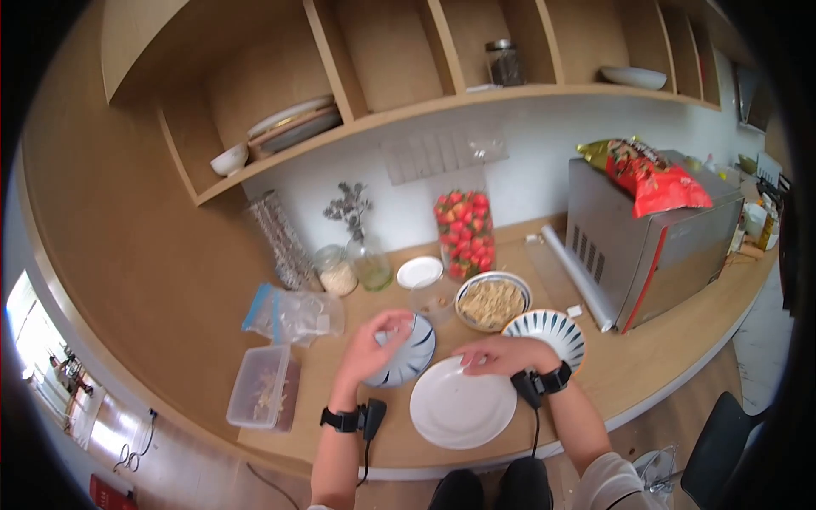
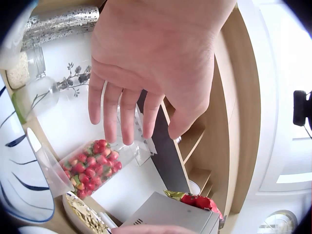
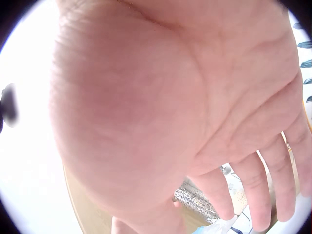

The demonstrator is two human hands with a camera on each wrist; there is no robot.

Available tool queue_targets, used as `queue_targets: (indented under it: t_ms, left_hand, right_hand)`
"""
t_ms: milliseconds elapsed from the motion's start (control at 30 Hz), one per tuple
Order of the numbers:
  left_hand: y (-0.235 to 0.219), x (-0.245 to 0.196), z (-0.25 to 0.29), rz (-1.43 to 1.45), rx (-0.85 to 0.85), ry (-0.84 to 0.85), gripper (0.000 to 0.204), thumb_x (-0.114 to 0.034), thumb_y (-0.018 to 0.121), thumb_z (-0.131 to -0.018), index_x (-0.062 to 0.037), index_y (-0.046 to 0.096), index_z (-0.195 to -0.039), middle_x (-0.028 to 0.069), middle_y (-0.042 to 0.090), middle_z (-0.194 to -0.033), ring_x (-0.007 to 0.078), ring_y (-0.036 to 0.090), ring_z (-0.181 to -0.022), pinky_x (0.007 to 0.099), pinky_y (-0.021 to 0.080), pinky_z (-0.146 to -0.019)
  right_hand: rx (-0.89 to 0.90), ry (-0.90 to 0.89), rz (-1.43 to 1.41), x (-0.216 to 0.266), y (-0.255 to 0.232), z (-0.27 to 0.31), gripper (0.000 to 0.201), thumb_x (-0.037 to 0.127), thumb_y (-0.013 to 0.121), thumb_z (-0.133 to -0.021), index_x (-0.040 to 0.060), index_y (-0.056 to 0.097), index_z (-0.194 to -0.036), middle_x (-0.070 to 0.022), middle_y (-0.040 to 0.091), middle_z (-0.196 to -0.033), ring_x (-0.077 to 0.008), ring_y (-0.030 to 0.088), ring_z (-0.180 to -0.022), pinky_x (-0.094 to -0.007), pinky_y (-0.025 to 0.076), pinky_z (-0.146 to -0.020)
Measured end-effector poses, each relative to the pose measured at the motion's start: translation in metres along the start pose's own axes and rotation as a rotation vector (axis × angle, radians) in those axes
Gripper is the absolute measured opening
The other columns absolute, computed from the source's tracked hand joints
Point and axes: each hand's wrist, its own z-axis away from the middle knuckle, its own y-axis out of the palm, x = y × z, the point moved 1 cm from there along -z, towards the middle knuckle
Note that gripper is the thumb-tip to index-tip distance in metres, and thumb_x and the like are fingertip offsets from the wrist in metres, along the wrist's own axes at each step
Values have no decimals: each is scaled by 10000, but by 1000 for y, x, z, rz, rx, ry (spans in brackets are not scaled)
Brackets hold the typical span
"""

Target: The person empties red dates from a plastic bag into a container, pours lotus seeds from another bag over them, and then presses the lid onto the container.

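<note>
My left hand [image 1: 374,347] hovers over the left part of a blue-streaked plate [image 1: 415,355], and its fingers reach out loosely in the left wrist view with nothing in them. The right hand [image 1: 503,354] is above the upper edge of a plain white plate [image 1: 463,410], palm bare in the right wrist view and fingers relaxed. Partly behind that hand lies an orange-rimmed plate [image 1: 557,330] with dark strokes. A bowl [image 1: 461,313] heaped with pale yellowish pieces stands just beyond the plates.
At the left are a plastic box [image 1: 242,387] and a zip bag [image 1: 297,319]. A grain jar [image 1: 337,278], a glass vase [image 1: 371,270] and a clear container of strawberry-like red items [image 1: 466,234] line the wall. A grey appliance [image 1: 599,221] carries a red bag [image 1: 659,183].
</note>
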Motion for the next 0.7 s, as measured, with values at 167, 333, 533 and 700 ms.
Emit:
queue_targets:
  t_ms: [167, 333, 533, 700]
  left_hand:
    - [16, 24, -3, 66, 161, -91, 268, -216, 634, -951, -54, 649, -1164, 53, 708, -1010, 114, 642, -877, 271, 501, -826]
    - [20, 55, -1, 106, 250, -131, 279, -228, 632, -955, -71, 637, -1186, 0, 681, -854, 60, 573, -717, 234, 484, -689]
    - [35, 62, 6, 215, 259, -222, 207, -218, 661, -927, -83, 667, -1084, -41, 599, -762, 35, 507, -667, 209, 420, -606]
    - [35, 83, 12, -50, 254, -228, 270, -302, 692, -890, -102, 680, -1070, -5, 607, -760, 82, 534, -660, 237, 448, -614]
  right_hand:
    - [10, 44, -30, 4, -1, 1, 515, 342, 618, -952, 85, 502, -1382, -115, 634, -1172, -185, 624, -1050, -289, 507, -887]
    - [-117, 56, 21, -2, -6, 4, 503, 340, 633, -941, 97, 514, -1364, -117, 531, -1272, -199, 564, -1099, -279, 484, -899]
    - [-232, -39, 116, -5, -5, 4, 496, 396, 664, -898, 54, 565, -1245, -137, 516, -1211, -260, 557, -1067, -295, 481, -856]
    - [-275, 343, 285, -1, -6, 12, 449, 474, 684, -849, 66, 605, -1019, -115, 548, -1118, -272, 526, -1065, -318, 440, -903]
